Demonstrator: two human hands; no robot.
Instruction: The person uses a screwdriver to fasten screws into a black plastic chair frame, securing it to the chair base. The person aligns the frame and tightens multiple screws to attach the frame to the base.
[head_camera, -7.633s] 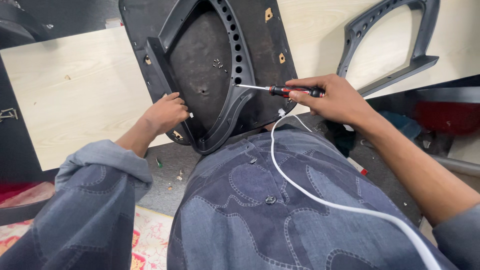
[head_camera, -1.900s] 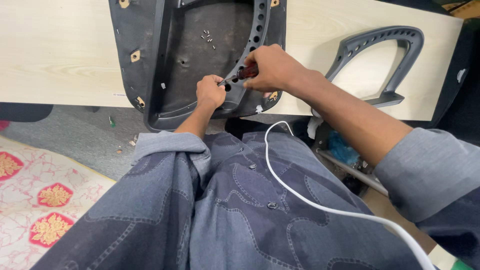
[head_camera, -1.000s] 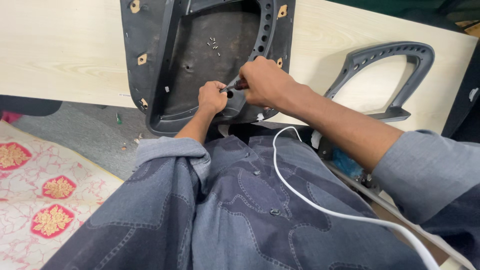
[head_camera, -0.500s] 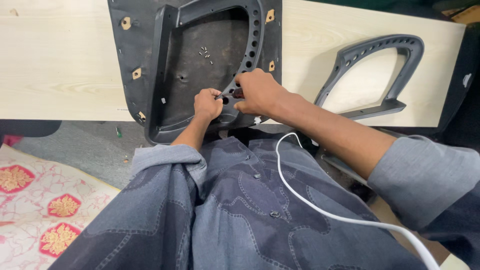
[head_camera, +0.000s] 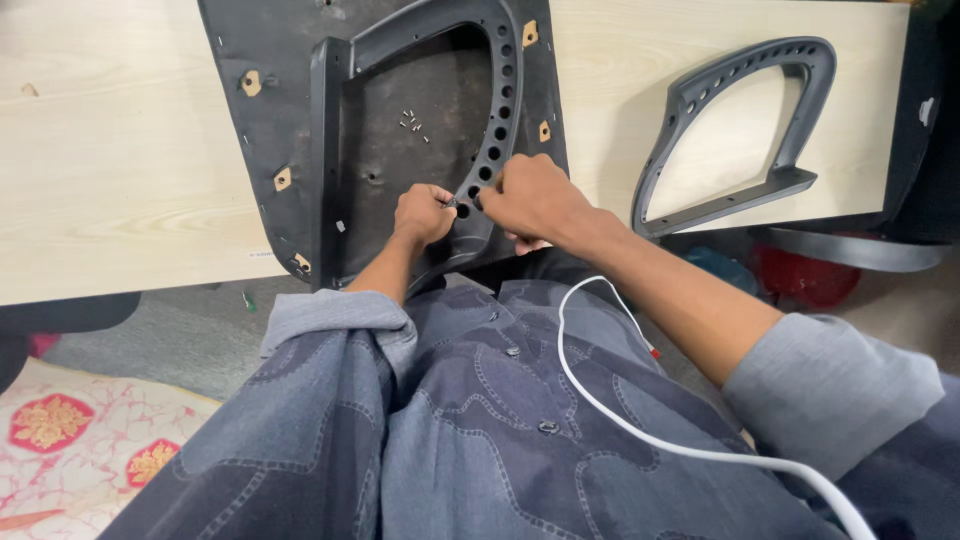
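Note:
A black chair seat base (head_camera: 270, 120) lies underside up on a pale wooden table (head_camera: 120, 180). A dark grey armrest frame (head_camera: 500, 110) with a row of holes rests on it. My left hand (head_camera: 425, 213) pinches a small metal screw (head_camera: 452, 203) at one of the lower holes. Just right of it, my right hand (head_camera: 530, 200) is fisted around a screwdriver, which my fingers mostly hide. The two hands almost touch. Several loose screws (head_camera: 412, 122) lie inside the frame's opening.
A second grey armrest frame (head_camera: 740, 110) lies on the table to the right. A white cable (head_camera: 600, 400) runs across my lap. A patterned rug (head_camera: 60, 440) is at lower left, and a red object (head_camera: 810, 275) sits under the table at right.
My hands came together at the armrest's lower holes and have stayed there for two seconds. Before that the right hand held the screwdriver out to the right. The view has shifted slightly.

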